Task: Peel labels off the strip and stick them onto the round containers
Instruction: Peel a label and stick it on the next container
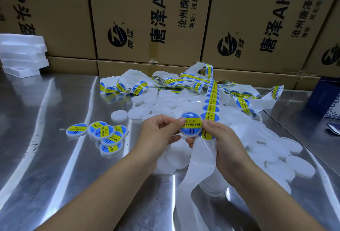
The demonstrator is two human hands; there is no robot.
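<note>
1. The pile (276, 149) of blank white containers lay unlabelled across the middle and right of the table (55, 157) — by far the bulk of the work.
2. The strip (211, 100) snaked over that pile from the back with many blue-and-yellow labels on it. Its bare backing (198, 166) hung down from the right hand.
3. A small cluster of labelled containers (106, 135) sat apart on the left (about six, so I judged the job barely begun).
4. One container (190, 126) was held above the pile's near edge, a label already on its face. The left hand (160, 133) pinched its left rim, thumb on the label, while the right hand (220, 138) gripped the strip, thumb at the label's right edge.
5. Around them, cartons (147, 19) walled the back, a foam stack (22, 54) stood far left, and a blue box (323, 98) sat at the right edge.
6. Nothing blocked the hands — though the tangled strip lying across the blanks looked likely to snag.
</note>
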